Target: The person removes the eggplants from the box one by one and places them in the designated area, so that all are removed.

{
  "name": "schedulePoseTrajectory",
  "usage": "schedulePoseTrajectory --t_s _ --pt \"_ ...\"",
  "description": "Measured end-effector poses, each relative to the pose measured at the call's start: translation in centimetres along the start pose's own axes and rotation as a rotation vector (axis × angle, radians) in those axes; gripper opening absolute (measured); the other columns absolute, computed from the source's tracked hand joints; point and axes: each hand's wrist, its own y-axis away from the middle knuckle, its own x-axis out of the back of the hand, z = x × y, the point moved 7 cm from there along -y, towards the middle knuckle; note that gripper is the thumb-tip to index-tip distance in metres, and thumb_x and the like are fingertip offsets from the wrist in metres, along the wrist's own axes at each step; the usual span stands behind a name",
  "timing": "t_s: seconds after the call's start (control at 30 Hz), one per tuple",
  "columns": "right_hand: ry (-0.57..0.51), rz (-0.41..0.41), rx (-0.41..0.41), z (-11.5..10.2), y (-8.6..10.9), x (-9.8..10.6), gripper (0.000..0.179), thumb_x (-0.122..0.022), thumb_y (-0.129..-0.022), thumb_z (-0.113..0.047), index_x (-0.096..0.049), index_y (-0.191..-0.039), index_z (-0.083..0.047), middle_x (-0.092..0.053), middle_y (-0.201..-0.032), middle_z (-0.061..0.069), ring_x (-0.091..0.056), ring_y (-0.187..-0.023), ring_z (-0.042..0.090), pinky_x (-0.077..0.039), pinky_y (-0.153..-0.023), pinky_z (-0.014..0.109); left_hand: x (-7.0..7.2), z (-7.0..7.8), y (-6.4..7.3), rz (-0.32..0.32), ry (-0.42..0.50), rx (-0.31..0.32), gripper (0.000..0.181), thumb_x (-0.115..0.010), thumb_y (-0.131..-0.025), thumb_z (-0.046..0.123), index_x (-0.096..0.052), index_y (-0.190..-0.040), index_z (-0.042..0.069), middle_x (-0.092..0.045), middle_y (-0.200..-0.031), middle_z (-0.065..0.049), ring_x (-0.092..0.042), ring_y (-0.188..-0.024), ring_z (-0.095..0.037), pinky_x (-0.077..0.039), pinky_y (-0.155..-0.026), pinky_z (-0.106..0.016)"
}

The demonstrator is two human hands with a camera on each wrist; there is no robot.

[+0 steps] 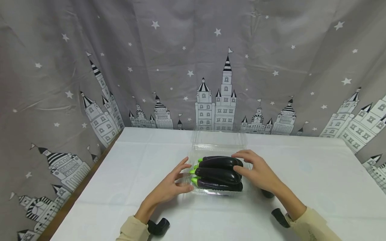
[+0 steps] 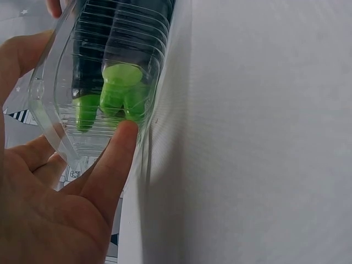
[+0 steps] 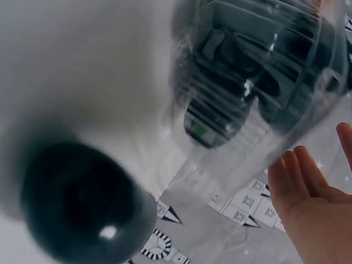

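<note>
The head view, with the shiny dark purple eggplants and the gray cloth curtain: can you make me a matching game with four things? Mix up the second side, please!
Things:
1. Shiny dark purple eggplants
2. Person's left hand
3. Gray cloth curtain
4. Person's right hand

Where or what:
A. Patterned with castles and stars
B. By the eggplants' dark rounded ends
C. In the clear plastic container with its lid open
D. By the eggplants' bright green stem ends

Right pairs: 1-C, 2-D, 3-A, 4-B

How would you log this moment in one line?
left hand: near stems | right hand: at opposite end | eggplants: inside tray | lid: open
</note>
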Motion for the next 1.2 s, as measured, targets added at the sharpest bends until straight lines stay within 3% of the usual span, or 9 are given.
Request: schedulePoseTrajectory --t_s 0.53,0.87,1.2 --pt "0.041 -0.085 0.027 -0.6 -3.0 -3.6 0.035 -0.068 -0.092 -0.02 -0.066 -0.124 -0.005 -0.06 -0.127 0.011 -0.054 -0.12 0.034 -0.042 -0.101 0.057 0.0 -0.1 -0.1 0.009 -0.023 0.006 0.07 -0.074 -0.087 0.02 -0.041 -0.146 0.006 -0.008 -0.165 -0.002 -0.035 -0.135 -0.049 -0.038 -0.103 -0.061" --pt "0.12 -0.114 0.024 -1.0 -4.3 -4.1 0.037 -0.065 -0.093 -0.019 -0.065 -0.128 -0.006 -0.058 -0.135 0.016 -0.05 -0.128 0.038 -0.038 -0.105 0.058 0.0 0.1 -0.2 0.012 -0.024 0.011 0.07 -0.076 -0.086 0.02 -0.042 -0.145 0.006 -0.008 -0.165 -0.002 -0.038 -0.134 -0.047 -0.042 -0.101 -0.057" --pt "0.135 -0.176 0.039 -0.5 -4.4 -5.5 0.032 -0.063 -0.095 -0.012 -0.066 -0.127 -0.008 -0.065 -0.127 0.006 -0.056 -0.123 0.029 -0.043 -0.103 0.052 0.0 -0.2 -0.1 0.015 -0.023 0.006 0.069 -0.075 -0.086 0.021 -0.042 -0.145 0.007 -0.009 -0.165 -0.003 -0.035 -0.134 -0.051 -0.039 -0.102 -0.062"
